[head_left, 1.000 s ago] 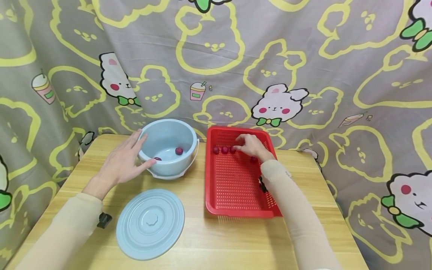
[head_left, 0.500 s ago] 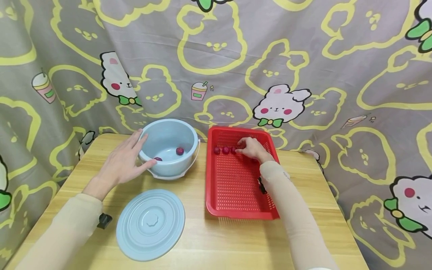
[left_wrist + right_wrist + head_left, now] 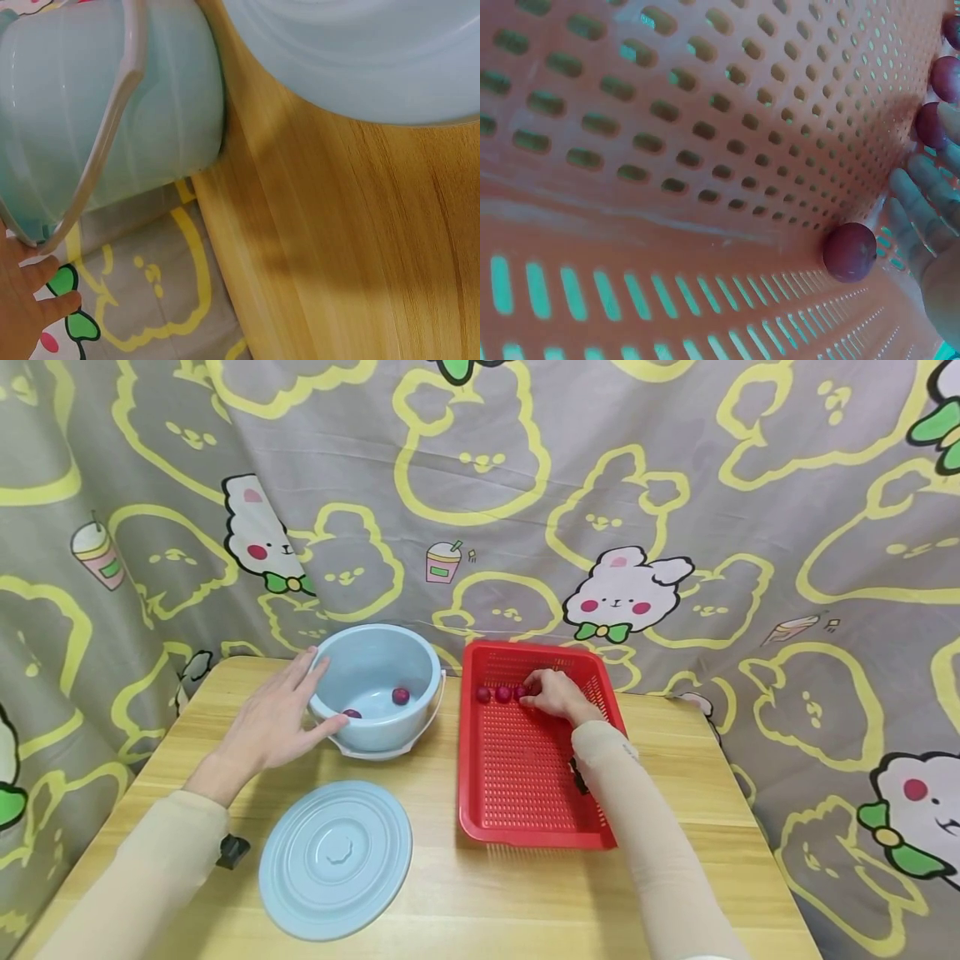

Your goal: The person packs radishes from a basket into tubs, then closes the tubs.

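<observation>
My left hand [image 3: 273, 718] lies with straight, spread fingers against the rim of a light blue bucket [image 3: 375, 735], its thumb along the near side. Inside the bucket sit two dark red plums, one plum [image 3: 401, 696] toward the right and another half hidden by the near rim. In the left wrist view, fingertips [image 3: 56, 306] show beside the bucket's pale handle [image 3: 105, 142]. My right hand [image 3: 558, 695] is inside a red perforated basket [image 3: 517, 777], thumb and index finger pinching the rightmost plum [image 3: 930, 126] of a row of three. Another plum [image 3: 849, 252] lies behind the hand, by the basket wall.
A round light blue lid [image 3: 335, 860] lies flat on the wooden table [image 3: 480, 910], in front of the bucket. The basket stands right of the bucket with a gap between them. A patterned curtain [image 3: 480, 527] hangs directly behind the table.
My right hand has lowered and its fingers have drawn together at the rightmost plum of the row. The left hand keeps its place at the bucket; the view shifts slightly.
</observation>
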